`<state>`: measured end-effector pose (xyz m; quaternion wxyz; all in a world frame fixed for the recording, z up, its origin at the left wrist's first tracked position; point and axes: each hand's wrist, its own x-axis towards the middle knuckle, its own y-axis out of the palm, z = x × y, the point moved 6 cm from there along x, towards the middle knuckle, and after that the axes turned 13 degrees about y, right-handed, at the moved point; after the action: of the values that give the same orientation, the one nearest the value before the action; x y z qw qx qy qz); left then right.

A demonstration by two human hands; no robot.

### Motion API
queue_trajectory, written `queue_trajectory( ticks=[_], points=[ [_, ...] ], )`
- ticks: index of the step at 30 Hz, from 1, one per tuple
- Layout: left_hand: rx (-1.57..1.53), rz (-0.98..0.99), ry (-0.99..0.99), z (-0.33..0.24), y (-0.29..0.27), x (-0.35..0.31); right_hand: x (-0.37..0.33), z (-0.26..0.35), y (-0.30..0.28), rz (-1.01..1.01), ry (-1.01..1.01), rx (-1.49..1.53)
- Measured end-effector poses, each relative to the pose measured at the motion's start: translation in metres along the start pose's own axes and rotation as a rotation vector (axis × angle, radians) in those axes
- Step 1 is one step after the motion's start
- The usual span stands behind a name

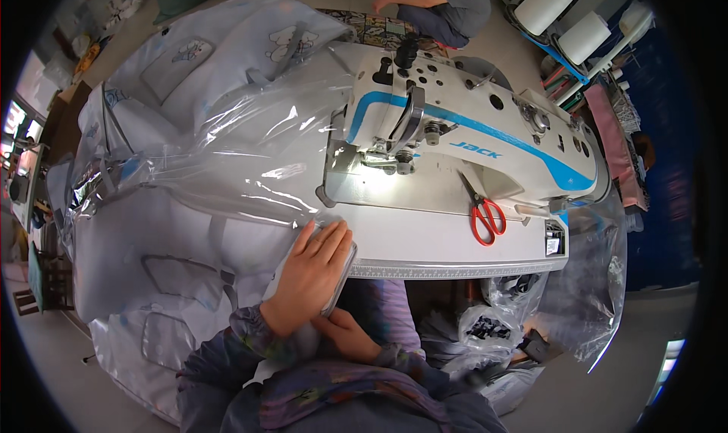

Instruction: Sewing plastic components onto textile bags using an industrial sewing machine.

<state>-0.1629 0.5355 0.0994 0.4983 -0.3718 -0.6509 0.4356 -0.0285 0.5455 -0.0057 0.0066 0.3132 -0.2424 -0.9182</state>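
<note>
My left hand lies flat with its fingers stretched out, pressing on a pale fabric panel with a grey edging at the table's front left. Just below it, my right hand is closed at the panel's lower edge; its fingertips are partly hidden. Beyond my left hand, a clear plastic sheet spreads over pale grey fabric with printed figures and dark-edged pockets. To the right stands a white and blue sewing machine, its lamp lighting the needle plate.
Red-handled thread snips lie on the sewing table, which has a ruler strip along its front edge. Plastic bags of scraps stand below. White thread cones sit at the back right. Another person crouches beyond the machine.
</note>
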Motion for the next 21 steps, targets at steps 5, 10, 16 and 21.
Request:
queue_trajectory(
  ticks=[5, 10, 16, 21],
  points=[
    [-0.020, -0.042, 0.000, 0.009, 0.003, 0.017, -0.003, 0.022, -0.006, -0.091, 0.034, 0.069],
    [-0.139, -0.023, -0.025, 0.025, 0.006, 0.034, 0.005, 0.044, -0.014, -0.115, -0.053, 0.159],
    [-0.477, -0.270, -0.161, 0.063, -0.020, 0.021, 0.012, 0.058, -0.027, -0.169, -0.122, 0.112],
    [0.198, -0.311, -0.600, 0.146, -0.058, -0.087, 0.009, 0.063, -0.028, -0.119, -0.071, 0.247]
  ],
)
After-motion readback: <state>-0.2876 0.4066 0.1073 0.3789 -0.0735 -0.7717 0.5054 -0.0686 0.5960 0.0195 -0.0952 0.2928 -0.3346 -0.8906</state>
